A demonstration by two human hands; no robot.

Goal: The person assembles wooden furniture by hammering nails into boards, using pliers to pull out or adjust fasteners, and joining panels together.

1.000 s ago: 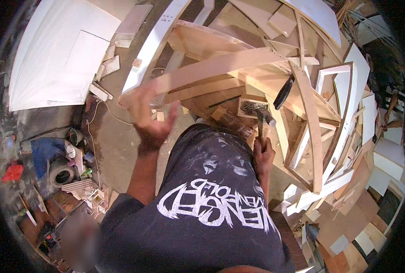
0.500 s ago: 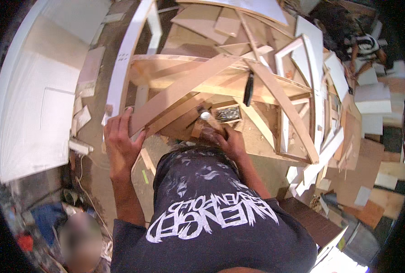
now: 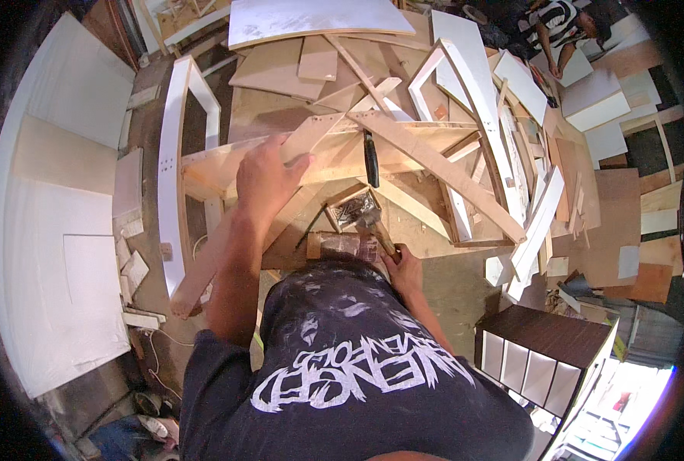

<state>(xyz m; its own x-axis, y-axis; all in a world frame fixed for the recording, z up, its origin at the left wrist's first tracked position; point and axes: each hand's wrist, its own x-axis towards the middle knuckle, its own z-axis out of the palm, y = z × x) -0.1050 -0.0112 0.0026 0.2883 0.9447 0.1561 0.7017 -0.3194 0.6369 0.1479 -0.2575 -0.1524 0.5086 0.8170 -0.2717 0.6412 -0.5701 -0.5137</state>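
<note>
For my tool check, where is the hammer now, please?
The hammer is just right of centre in the head view, in the right hand, by the open box.

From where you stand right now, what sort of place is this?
Probably a woodworking shop: there's a hammer with a wooden handle, a small open wooden box of metal fasteners, and flat brown and white boards spread about on the right.
</note>
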